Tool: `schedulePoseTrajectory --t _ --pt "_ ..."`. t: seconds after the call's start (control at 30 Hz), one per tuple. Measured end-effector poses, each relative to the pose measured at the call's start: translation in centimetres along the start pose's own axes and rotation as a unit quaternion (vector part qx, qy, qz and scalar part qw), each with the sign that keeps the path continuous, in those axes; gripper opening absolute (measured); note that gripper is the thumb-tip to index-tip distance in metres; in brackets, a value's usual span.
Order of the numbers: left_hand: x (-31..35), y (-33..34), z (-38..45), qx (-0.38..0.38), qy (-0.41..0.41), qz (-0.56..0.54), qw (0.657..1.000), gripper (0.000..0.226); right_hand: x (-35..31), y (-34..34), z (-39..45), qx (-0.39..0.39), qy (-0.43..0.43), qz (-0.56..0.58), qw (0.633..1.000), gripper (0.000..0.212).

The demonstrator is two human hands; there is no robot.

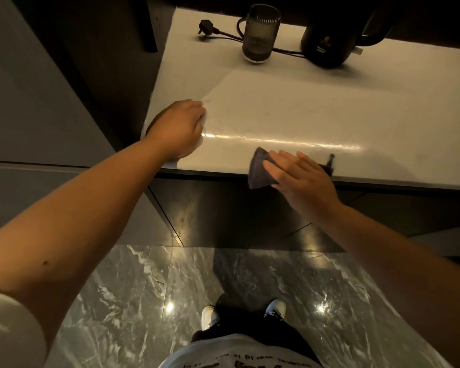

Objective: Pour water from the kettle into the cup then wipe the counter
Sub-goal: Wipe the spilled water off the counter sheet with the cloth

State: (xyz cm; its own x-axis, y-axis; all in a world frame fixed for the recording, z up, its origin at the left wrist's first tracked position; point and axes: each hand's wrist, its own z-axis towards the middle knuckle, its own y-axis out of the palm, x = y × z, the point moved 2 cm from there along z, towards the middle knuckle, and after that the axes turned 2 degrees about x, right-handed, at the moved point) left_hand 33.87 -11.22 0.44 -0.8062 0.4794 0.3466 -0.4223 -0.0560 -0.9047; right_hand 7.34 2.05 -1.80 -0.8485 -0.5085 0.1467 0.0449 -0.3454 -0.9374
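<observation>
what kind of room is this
Probably a kitchen or hotel tea corner: a pale counter holds a black kettle with its cord, a ribbed cup, and a cloth wiping it.

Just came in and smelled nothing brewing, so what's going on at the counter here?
A person is wiping the counter. The right hand presses a dark cloth flat at the front edge, while the left hand rests on the near left corner. The ribbed cup and black kettle stand at the back, the kettle's plug lying loose.
</observation>
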Motion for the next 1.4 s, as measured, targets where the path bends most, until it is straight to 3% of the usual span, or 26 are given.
schedulePoseTrajectory --t 0.27,0.47,0.63,0.8,0.93,1.0,1.03,1.17,1.3,1.4 --pt "-0.1 0.1 -0.1 -0.012 -0.008 -0.003 1.0 0.029 2.8 -1.1 -2.9 -0.014 0.073 0.013 0.997 0.052" --pt "0.2 0.2 0.1 0.001 -0.011 -0.005 1.0 0.027 -1.8 -0.5 2.1 -0.051 0.014 0.046 0.998 0.05" --pt "0.1 0.3 0.4 0.007 -0.008 -0.012 1.0 0.027 -3.4 -0.2 5.3 -0.171 0.011 0.019 0.985 0.056" --pt "0.6 -0.1 0.0 0.001 -0.025 0.006 1.0 0.029 -1.7 -0.5 4.4 -0.192 0.02 0.02 0.981 0.056" --pt "1.1 -0.4 -0.2 -0.002 -0.037 0.008 0.999 0.031 2.3 -1.2 0.9 -0.121 0.089 0.097 0.984 0.053" --pt "1.1 -0.4 -0.3 -0.006 -0.041 0.007 0.999 0.033 5.4 -1.5 -1.2 -0.089 0.113 0.074 0.987 0.046" --pt "1.1 -0.4 -0.4 -0.008 -0.043 0.007 0.999 0.034 7.3 -1.7 -2.2 -0.109 0.147 0.065 0.981 0.043" --pt "1.7 -0.7 -0.4 -0.014 -0.049 0.0 0.999 0.031 14.5 -3.0 -5.9 -0.18 0.352 0.06 0.917 0.049" --pt "2.0 -0.8 -0.6 -0.021 -0.052 0.0 0.998 0.032 17.2 -3.6 -7.6 -0.194 0.419 0.036 0.886 0.048" --pt "1.8 -0.7 -0.5 -0.025 -0.059 0.004 0.998 0.031 17.7 -3.9 -7.0 -0.139 0.499 0.088 0.851 0.041"
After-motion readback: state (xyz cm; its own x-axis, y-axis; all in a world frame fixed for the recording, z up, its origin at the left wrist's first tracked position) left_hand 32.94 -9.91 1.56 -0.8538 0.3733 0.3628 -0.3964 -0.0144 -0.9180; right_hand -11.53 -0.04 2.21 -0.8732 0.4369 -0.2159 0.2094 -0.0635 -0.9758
